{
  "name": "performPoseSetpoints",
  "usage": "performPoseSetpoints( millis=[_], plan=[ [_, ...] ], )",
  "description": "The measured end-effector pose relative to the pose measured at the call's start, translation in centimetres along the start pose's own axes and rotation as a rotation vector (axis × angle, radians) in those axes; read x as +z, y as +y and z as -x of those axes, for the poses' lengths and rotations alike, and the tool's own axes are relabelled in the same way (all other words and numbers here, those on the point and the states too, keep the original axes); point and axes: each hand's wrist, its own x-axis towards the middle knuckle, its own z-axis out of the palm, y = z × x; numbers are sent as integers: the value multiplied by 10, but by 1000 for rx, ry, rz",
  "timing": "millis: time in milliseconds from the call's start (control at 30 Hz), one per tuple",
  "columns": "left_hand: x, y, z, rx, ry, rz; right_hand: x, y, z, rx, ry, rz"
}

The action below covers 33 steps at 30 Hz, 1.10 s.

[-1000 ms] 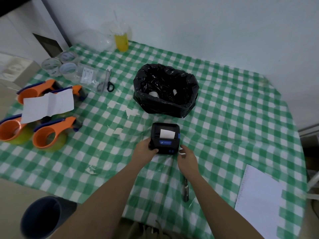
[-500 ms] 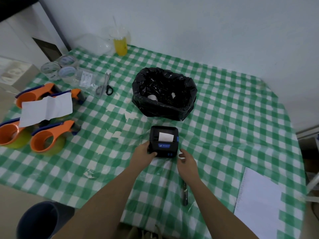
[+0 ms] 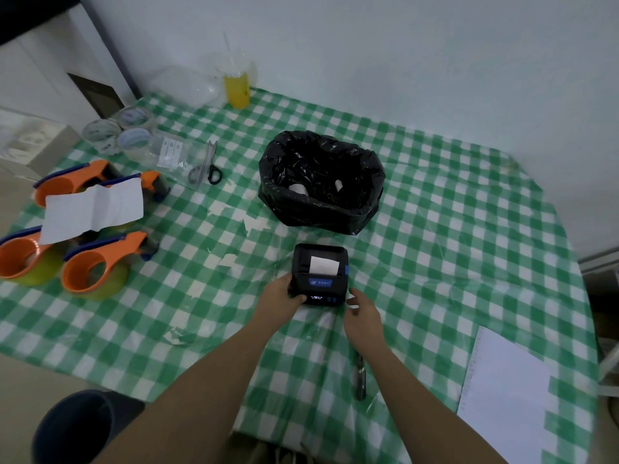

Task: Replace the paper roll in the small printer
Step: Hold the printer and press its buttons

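Little has shifted over the last second: both hands stay at the printer (image 3: 320,273), the left hand (image 3: 280,295) still clamped on its near-left corner, the right hand (image 3: 362,312) still just off its near-right corner, and the view has only slid slightly.

Boxy, matte black plastic with rounded edges, the printer sits on the tabletop (image 3: 435,229) between the two sets of fingers. A white strip of paper (image 3: 323,265) lies flat across its lid, above a small blue label and two blue buttons on the front face. Left fingers wrap the near-left corner, thumb pressed onto the front edge, gripping the casing. Right fingers (image 3: 351,300) are loosely curled and slightly apart, holding nothing; whether their tips touch the casing cannot be told.

Both forearms reach in from the near edge, bare, converging toward the printer, wrists roughly straight.

Beyond the fingers stands a bin (image 3: 321,182) lined with crinkled, glossy black plastic, with two small white rolls (image 3: 298,189) in it. A thin clear film covers the green-and-white checked cloth, wrinkling near the hands. Near the right wrist lies a slim dark pen (image 3: 360,380). Far left of the left fingers sit orange tape dispensers (image 3: 97,262), a curled white sheet (image 3: 93,209), and scissors (image 3: 206,164).
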Motion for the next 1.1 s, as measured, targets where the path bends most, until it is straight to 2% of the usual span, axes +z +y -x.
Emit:
performPoseSetpoints(
  millis=[633,867,1100],
  plan=[
    [-8,4,7,-56,-19,58,-1,0,-1,8,-16,-89],
    [-11,7,11,-110,82,75,-4,-6,1,-62,-3,-82],
    [-10,13,17,-124,45,137,-5,-13,-1,-37,-8,-111]
  ],
)
